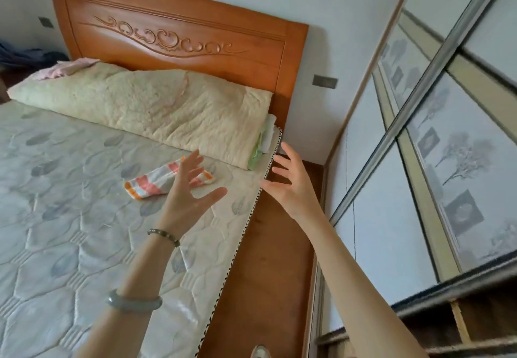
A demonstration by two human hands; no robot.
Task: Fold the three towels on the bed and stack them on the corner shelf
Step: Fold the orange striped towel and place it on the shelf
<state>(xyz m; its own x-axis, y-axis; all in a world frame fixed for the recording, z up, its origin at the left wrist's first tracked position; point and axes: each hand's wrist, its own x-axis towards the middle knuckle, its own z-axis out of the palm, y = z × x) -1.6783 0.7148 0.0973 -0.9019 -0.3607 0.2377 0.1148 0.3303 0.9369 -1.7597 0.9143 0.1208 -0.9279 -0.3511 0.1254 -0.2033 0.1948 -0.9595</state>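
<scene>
A striped towel [152, 181] in orange, pink and white lies rolled or folded on the mattress [70, 217] near the bed's right edge. My left hand [190, 192] hovers above it with fingers spread, holding nothing and covering the towel's right part. My right hand [288, 184] is raised over the mattress edge and the wooden side board, fingers spread too, empty. A pink cloth [67, 68] lies on the far left end of the rolled quilt. No other towel shows, and no corner shelf is in view.
A cream quilt [156, 108] lies rolled along the carved wooden headboard [179, 35]. A wooden side board [268, 259] runs beside the mattress. Sliding wardrobe doors [419, 161] stand close on the right. Dark clothes [25, 56] lie at far left.
</scene>
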